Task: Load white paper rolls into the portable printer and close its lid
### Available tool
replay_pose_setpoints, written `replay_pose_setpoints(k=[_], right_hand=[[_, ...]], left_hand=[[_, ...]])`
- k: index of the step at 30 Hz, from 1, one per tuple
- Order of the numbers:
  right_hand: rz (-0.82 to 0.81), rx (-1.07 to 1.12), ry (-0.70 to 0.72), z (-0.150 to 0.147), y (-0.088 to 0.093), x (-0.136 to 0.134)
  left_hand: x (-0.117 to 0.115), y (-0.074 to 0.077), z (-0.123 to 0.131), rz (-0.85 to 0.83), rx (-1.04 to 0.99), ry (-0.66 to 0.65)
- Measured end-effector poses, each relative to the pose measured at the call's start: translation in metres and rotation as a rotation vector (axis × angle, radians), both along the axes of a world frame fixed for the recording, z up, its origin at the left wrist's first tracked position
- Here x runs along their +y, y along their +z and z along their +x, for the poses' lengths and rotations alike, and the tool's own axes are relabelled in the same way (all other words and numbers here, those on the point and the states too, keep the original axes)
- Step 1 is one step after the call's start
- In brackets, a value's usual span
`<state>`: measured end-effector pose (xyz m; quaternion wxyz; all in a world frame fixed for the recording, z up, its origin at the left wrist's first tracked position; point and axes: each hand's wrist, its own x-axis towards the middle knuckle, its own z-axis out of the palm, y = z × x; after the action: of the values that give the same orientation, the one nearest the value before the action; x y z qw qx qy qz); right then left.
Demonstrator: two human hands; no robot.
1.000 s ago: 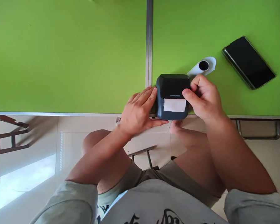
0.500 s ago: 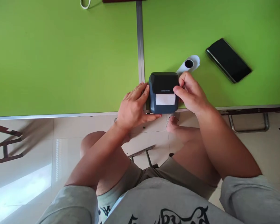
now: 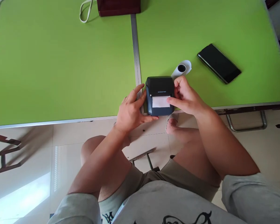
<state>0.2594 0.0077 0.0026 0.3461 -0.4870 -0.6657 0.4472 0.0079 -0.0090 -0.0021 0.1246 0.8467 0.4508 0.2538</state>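
A small dark blue label printer sits at the near edge of the green table, with a white strip of paper showing at its front slot. My left hand grips the printer's left side, thumb under its front corner. My right hand holds the right side, and its thumb and forefinger pinch the right edge of the paper strip.
A white paper roll with a dark core lies just behind the printer. A black phone lies to the right. A dark red box and a pale cord loop are at the far edge. A metal seam splits the table.
The view has tilted up, so the printer and hands appear smaller and further left. My right thumb has slid down from the printer's lid to the paper strip. The left hand keeps its grip.
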Motion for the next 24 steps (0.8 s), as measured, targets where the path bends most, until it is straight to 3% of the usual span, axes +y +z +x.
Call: replay_pose_setpoints(k=[7, 13, 18, 21, 24], right_hand=[[-0.053, 0.090, -0.044, -0.003, 0.011, 0.005], [0.206, 0.183, -0.270, -0.024, 0.039, 0.012], [0.208, 0.228, -0.288, -0.039, 0.049, 0.006], [0.236, 0.098, -0.233, -0.038, 0.056, 0.001], [0.217, -0.220, -0.127, -0.031, 0.066, -0.001]], left_hand=[[-0.005, -0.001, 0.004, -0.019, 0.064, 0.019], [-0.004, 0.000, 0.004, -0.030, 0.056, -0.024], [-0.004, -0.002, 0.003, -0.014, 0.056, -0.040], [-0.004, -0.002, 0.003, -0.011, 0.068, -0.044], [-0.004, -0.001, 0.003, 0.001, 0.079, -0.044]])
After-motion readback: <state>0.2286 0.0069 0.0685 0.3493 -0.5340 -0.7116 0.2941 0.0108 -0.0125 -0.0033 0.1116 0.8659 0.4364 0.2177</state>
